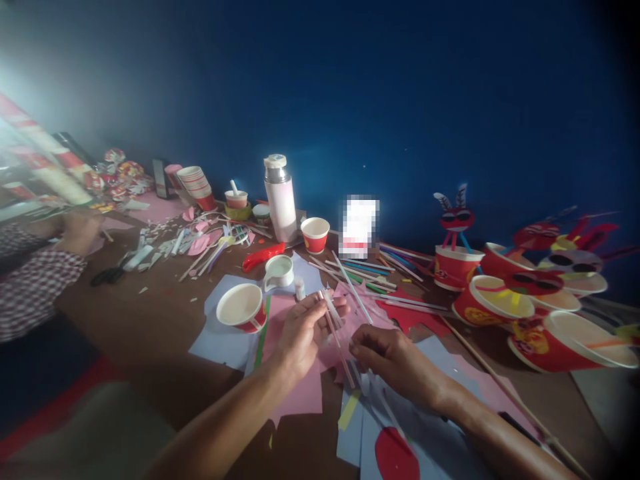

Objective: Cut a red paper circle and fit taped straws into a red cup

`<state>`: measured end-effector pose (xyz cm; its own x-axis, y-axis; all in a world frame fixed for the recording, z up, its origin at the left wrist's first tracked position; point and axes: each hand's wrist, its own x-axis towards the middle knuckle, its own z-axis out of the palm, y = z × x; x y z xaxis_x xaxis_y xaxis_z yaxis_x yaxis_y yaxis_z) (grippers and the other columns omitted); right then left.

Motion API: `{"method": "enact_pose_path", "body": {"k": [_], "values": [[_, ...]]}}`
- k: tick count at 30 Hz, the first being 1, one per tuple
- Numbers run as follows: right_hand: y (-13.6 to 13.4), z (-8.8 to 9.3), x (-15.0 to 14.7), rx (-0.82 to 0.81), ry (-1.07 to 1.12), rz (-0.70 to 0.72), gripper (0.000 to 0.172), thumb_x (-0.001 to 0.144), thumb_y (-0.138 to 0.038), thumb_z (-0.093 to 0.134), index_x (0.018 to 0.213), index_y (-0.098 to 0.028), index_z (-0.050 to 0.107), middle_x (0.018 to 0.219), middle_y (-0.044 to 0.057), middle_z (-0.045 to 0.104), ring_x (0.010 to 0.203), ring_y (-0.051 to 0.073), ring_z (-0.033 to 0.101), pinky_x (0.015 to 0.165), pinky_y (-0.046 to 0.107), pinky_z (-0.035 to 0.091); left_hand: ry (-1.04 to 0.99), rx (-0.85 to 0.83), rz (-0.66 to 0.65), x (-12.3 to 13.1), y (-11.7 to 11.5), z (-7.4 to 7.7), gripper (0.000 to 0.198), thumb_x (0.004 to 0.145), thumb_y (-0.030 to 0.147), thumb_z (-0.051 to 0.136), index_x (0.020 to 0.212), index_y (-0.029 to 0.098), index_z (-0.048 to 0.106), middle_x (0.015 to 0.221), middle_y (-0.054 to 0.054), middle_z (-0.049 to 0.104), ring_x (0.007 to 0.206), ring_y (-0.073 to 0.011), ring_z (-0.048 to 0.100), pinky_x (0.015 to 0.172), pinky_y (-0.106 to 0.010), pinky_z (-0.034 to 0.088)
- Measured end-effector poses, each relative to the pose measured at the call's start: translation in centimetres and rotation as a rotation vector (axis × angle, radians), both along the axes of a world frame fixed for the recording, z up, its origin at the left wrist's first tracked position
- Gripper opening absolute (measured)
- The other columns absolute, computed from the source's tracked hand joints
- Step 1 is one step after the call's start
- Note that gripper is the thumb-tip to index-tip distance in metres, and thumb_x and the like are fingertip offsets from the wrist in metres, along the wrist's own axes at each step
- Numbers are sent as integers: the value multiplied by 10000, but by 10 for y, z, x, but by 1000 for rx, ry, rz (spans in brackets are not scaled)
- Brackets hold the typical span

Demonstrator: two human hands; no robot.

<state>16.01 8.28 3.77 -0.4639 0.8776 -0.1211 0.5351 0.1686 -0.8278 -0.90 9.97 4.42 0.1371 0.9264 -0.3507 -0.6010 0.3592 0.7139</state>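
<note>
Pale pink straw [346,363], pinched in the left hand [304,332], hovers over the table [165,333], paper cup [240,308] leftward, white straw [353,289] beyond. It slants lengthwise, near end rightward; whether the curled right hand [395,359] grips anything, I cannot tell.

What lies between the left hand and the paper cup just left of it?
Head view: a green strip and pink paper lie between the left hand and the paper cup.

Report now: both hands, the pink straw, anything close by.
Left hand pinching pink straw. Right hand alongside, fingers curled, grip unclear. Pink paper beneath left hand; paper cup to its left.
</note>
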Motion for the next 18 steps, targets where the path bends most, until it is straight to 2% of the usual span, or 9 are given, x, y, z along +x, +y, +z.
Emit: {"method": "enact_pose_path", "body": {"k": [10,18], "values": [[3,-8,2,32,-5,-55,246,885,-325,423,685,-197,487,606,-27,553,575,124,536,532,229,373,4,45,-27,1,-2,1,117,782,182,598,887,165,644,916,-60,712,934,-227,637,777,-307,481],[6,-11,5,10,33,-101,220,894,-320,417,747,-200,529,604,-25,598,541,117,524,517,222,377,12,13,-13,2,1,-3,132,760,180,625,890,158,643,914,-74,715,890,-224,653,764,-321,503]]}}
